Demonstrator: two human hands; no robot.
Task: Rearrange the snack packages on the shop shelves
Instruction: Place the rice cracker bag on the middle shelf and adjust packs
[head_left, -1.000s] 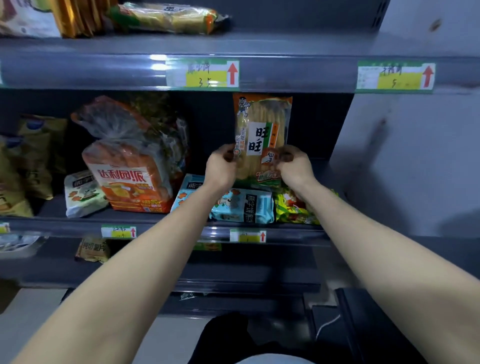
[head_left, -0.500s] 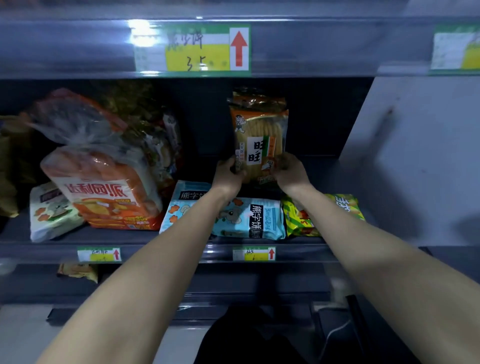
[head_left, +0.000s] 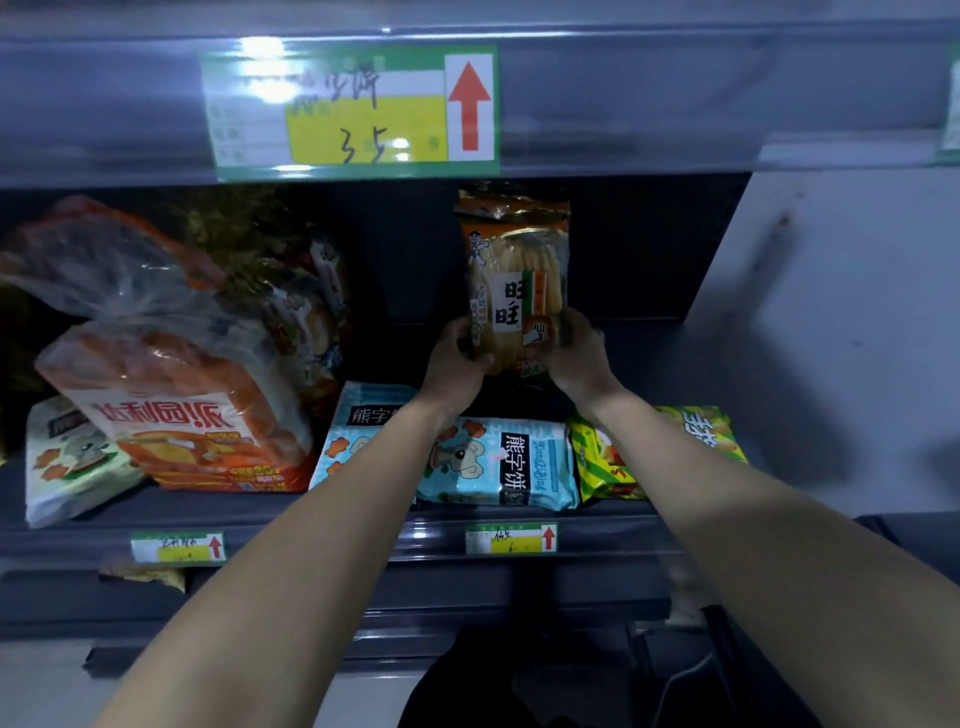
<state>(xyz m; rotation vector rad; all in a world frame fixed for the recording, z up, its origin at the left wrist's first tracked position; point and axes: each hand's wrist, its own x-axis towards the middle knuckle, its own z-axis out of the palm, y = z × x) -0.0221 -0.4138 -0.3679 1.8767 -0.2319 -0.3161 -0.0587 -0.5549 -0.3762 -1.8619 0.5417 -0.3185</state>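
Since earlier I've pushed the rice cracker pack (head_left: 514, 280) deeper; both hands, left hand (head_left: 457, 358) and right hand (head_left: 576, 353), grip its base, standing it upright on the shelf (head_left: 363, 538); next, let go gently.

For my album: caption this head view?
Both hands hold a rice cracker pack upright on the shelf.

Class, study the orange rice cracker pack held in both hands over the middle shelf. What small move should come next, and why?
Probably lower the rice cracker pack straight down to stand at the back of the shelf. The left hand and right hand grip its lower edges, it is upright, and the dark space behind the blue biscuit packs looks free.
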